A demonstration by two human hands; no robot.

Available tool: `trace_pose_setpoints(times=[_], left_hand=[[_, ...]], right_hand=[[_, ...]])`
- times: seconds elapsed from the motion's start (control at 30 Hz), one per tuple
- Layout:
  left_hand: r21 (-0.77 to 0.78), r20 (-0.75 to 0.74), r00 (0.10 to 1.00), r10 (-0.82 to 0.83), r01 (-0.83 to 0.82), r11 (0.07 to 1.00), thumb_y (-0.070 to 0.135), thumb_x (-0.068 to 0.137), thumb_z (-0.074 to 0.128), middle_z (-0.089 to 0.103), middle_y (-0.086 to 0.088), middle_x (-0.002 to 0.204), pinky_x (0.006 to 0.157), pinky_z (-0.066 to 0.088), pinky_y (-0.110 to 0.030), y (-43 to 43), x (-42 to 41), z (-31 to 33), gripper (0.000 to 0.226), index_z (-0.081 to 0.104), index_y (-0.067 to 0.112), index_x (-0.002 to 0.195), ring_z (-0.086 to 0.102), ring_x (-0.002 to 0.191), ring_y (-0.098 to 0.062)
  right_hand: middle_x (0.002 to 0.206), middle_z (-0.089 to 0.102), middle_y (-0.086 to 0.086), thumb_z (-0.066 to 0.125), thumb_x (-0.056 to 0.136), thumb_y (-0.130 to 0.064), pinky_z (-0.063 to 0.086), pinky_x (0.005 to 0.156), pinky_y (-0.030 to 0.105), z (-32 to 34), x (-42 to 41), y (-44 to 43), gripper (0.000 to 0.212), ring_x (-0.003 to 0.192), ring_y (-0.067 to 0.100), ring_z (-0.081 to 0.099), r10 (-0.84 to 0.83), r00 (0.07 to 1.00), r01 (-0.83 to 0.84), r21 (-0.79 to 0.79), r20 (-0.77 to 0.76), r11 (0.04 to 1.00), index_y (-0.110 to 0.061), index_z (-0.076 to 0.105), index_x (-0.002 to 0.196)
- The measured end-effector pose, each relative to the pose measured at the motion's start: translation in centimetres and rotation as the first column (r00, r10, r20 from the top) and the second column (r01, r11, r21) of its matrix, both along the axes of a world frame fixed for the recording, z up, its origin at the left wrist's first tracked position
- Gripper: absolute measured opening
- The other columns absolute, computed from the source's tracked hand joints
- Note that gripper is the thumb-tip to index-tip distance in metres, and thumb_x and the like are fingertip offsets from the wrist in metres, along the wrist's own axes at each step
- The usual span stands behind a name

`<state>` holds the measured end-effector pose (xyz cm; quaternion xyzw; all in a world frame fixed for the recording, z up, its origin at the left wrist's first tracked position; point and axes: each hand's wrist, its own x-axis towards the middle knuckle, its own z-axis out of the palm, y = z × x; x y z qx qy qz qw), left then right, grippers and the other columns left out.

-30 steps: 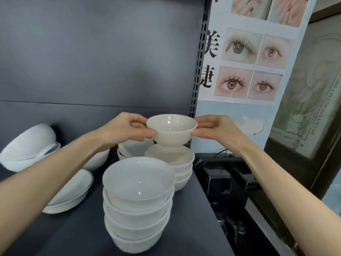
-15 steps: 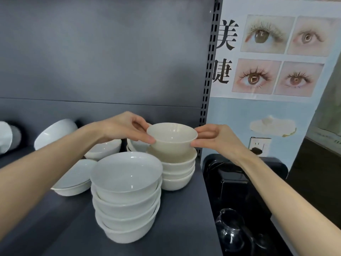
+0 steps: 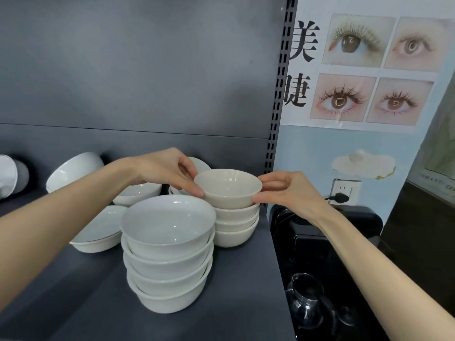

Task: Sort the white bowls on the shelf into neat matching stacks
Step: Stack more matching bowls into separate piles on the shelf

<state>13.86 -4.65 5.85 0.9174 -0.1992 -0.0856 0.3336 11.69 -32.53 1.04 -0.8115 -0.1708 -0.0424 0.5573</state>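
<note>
A small cream bowl (image 3: 229, 190) sits on top of a stack of matching cream bowls (image 3: 235, 225) near the right edge of the grey shelf (image 3: 234, 291). My left hand (image 3: 167, 171) pinches its left rim and my right hand (image 3: 288, 193) pinches its right rim. In front stands a taller stack of larger white bowls (image 3: 168, 254). Further white bowls lie behind and to the left: shallow ones (image 3: 98, 230), one behind my left wrist (image 3: 138, 194), and a tilted bowl (image 3: 73, 169) against the back panel.
The shelf ends just right of the cream stack at a slotted upright (image 3: 278, 119). Beyond it is a black appliance (image 3: 332, 230) with a glass jug (image 3: 307, 301), a wall socket with a plug (image 3: 341, 196) and an eyelash poster (image 3: 369, 70). Another white dish (image 3: 7, 173) leans at the far left.
Both hands have lowered the cream bowl from above the stack down onto it. The view has shifted to the left and closer.
</note>
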Motion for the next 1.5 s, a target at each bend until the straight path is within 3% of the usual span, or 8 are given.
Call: trace_pose_setpoints(times=[0.3, 0.5, 0.6, 0.7, 0.8, 0.97, 1.33, 1.5], left_hand=[[0.045, -0.022, 1.0, -0.006, 0.007, 0.999, 0.048, 0.051, 0.084, 0.075, -0.005, 0.085, 0.08, 0.052, -0.027, -0.3, -0.4, 0.0, 0.056, 0.075, 0.01, 0.092, 0.068, 0.078, -0.009], [0.104, -0.011, 1.0, 0.009, -0.008, 0.995, 0.035, 0.069, 0.082, 0.075, -0.008, 0.091, 0.089, 0.051, -0.039, -0.7, -0.7, 0.2, 0.037, 0.074, 0.01, 0.095, 0.066, 0.08, -0.014], [0.18, 0.008, 1.0, 0.019, -0.02, 0.983, 0.042, 0.069, 0.081, 0.075, 0.001, 0.096, 0.095, 0.051, -0.041, -0.7, -1.0, 0.4, 0.039, 0.074, 0.015, 0.097, 0.068, 0.095, -0.018], [0.238, 0.03, 0.998, 0.059, -0.065, 0.969, 0.055, 0.063, 0.08, 0.073, 0.01, 0.1, 0.096, 0.051, -0.035, -0.7, -1.2, 0.8, 0.059, 0.069, 0.018, 0.108, 0.066, 0.097, -0.008], [0.209, 0.081, 0.989, 0.121, -0.136, 0.969, 0.063, 0.059, 0.078, 0.069, 0.013, 0.104, 0.09, 0.051, -0.025, -0.4, -1.6, 1.5, 0.073, 0.064, 0.021, 0.116, 0.062, 0.101, -0.003], [0.194, 0.243, 0.956, 0.163, -0.213, 0.958, 0.048, 0.076, 0.073, 0.069, 0.009, 0.104, 0.095, 0.047, -0.027, 0.2, -2.8, 3.1, 0.048, 0.064, 0.018, 0.113, 0.064, 0.101, -0.009], [0.233, 0.569, 0.787, 0.238, -0.432, 0.871, 0.042, 0.083, 0.068, 0.064, 0.002, 0.118, 0.08, 0.035, -0.021, 7.5, -8.6, 4.5, 0.046, 0.06, 0.014, 0.119, 0.055, 0.1, -0.013], [0.283, 0.592, 0.76, 0.268, -0.507, 0.814, 0.044, 0.085, 0.064, 0.06, 0.001, 0.126, 0.098, 0.041, -0.037, 13.0, -10.7, 3.5, 0.05, 0.055, 0.017, 0.127, 0.051, 0.117, -0.024]], right_hand=[[0.085, 0.076, -0.012, 0.083, 0.07, -0.011, 0.044, 0.064, 0.001, 0.1, 0.0, -0.3, 0.03, 0.08, -0.003, 0.07, 0.001, 1.0, -0.002, -0.057, -0.012, 0.998, -0.017, 0.071, 0.097], [0.093, 0.076, -0.008, 0.083, 0.07, -0.014, 0.048, 0.07, 0.005, 0.5, 0.1, -0.6, 0.035, 0.088, 0.002, 0.07, 0.03, 0.999, -0.035, -0.114, -0.037, 0.993, -0.014, 0.07, 0.103], [0.104, 0.071, -0.008, 0.084, 0.069, -0.022, 0.048, 0.073, 0.01, 0.9, 0.2, -0.7, 0.042, 0.091, 0.0, 0.068, 0.031, 0.999, -0.038, -0.193, -0.042, 0.98, -0.016, 0.067, 0.107], [0.119, 0.061, -0.008, 0.08, 0.071, -0.036, 0.044, 0.077, 0.013, 1.6, 0.2, -0.6, 0.062, 0.094, -0.006, 0.062, 0.009, 0.999, -0.019, -0.293, -0.035, 0.956, -0.02, 0.055, 0.125], [0.127, 0.054, -0.009, 0.073, 0.077, -0.043, 0.04, 0.078, 0.014, 2.7, 0.0, -0.1, 0.066, 0.097, -0.006, 0.056, 0.016, 0.999, -0.005, -0.365, 0.029, 0.931, -0.021, 0.05, 0.134], [0.134, 0.056, -0.004, 0.071, 0.081, -0.042, 0.045, 0.093, 0.026, 4.9, 0.5, 1.5, 0.055, 0.11, 0.011, 0.058, 0.044, 0.981, 0.05, -0.473, 0.187, 0.88, -0.02, 0.056, 0.128], [0.13, 0.058, 0.003, 0.07, 0.084, -0.037, 0.044, 0.094, 0.03, 8.3, 0.4, 10.6, 0.046, 0.114, 0.019, 0.056, 0.185, 0.895, 0.102, -0.589, 0.406, 0.801, -0.019, 0.059, 0.125], [0.129, 0.058, 0.006, 0.068, 0.085, -0.037, 0.042, 0.092, 0.029, 8.5, -1.0, 15.6, 0.047, 0.119, 0.02, 0.053, 0.218, 0.879, 0.118, -0.634, 0.425, 0.764, -0.018, 0.058, 0.126]])
